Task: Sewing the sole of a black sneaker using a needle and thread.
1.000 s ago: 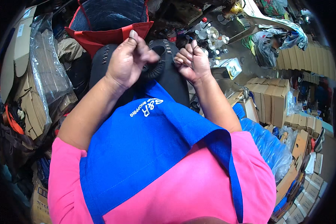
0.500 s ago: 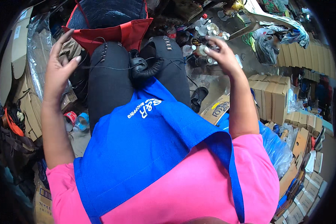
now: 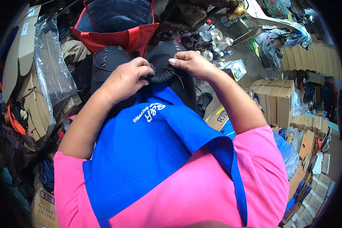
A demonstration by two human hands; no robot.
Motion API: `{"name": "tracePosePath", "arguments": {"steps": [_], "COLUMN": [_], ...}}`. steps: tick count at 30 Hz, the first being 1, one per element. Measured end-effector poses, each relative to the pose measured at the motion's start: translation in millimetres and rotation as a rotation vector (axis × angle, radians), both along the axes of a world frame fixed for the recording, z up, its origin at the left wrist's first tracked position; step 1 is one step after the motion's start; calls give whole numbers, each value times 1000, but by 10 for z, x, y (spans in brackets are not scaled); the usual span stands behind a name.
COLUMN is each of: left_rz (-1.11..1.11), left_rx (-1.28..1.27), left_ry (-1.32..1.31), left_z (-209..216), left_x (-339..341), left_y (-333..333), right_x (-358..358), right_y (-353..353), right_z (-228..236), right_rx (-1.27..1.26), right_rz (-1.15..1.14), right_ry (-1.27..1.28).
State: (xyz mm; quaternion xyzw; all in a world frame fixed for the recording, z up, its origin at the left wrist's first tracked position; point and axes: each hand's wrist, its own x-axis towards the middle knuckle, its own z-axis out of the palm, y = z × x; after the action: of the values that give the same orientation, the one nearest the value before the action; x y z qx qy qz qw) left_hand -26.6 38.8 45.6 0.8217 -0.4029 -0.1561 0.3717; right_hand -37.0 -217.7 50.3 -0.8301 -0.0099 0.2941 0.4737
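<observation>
A black stitched piece with a thick ribbed edge (image 3: 162, 78), perhaps a shoe part, rests between my knees on the black trousers (image 3: 109, 85). My left hand (image 3: 130, 78) grips its left side, with fingers curled and partly hidden. On the other side, my right hand (image 3: 193, 65) pinches at the piece near its upper right; a thin black cord is close to those fingers, and whether it is held cannot be seen. Blue cloth (image 3: 148, 148) drapes over my pink shirt and reaches up to the piece.
Beyond my knees stands an open red bag (image 3: 119, 38) with a silvery lining. Bottles and jars (image 3: 216, 40) crowd the floor to its right. Flattened cardboard in plastic (image 3: 57, 68) leans at left; stacked cardboard (image 3: 273, 100) stands at right, near a sandal (image 3: 204, 102).
Both hands came inward from wide apart, raised positions and closed on the black piece. The long cord stretched leftward earlier no longer shows drawn out. The view shifted slightly.
</observation>
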Motion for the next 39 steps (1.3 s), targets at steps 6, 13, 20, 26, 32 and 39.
{"name": "tracePosePath", "arguments": {"steps": [6,13,20,26,32,39], "left_rz": [129,-107,-122,-114,-209,-264], "left_rx": [-222,-202,-118,-128,-173,-48], "left_ry": [12,519,497,535,762,714], "left_z": [0,-223,-202,-129,-191,1], "left_x": [364,614,578,593,760,783], "left_y": [-85,-436,-591,-610,-459,-452], "right_x": [0,-118,-298,-546,-508,-439], "right_y": [190,282,201,111,18,61], "right_z": [2,258,346,482,680,459], "right_rx": [27,-123,-172,-12,-137,-390], "right_rz": [-116,-93,63,-112,-67,55], "right_ry": [-47,-39,-83,-138,-492,-510]}}
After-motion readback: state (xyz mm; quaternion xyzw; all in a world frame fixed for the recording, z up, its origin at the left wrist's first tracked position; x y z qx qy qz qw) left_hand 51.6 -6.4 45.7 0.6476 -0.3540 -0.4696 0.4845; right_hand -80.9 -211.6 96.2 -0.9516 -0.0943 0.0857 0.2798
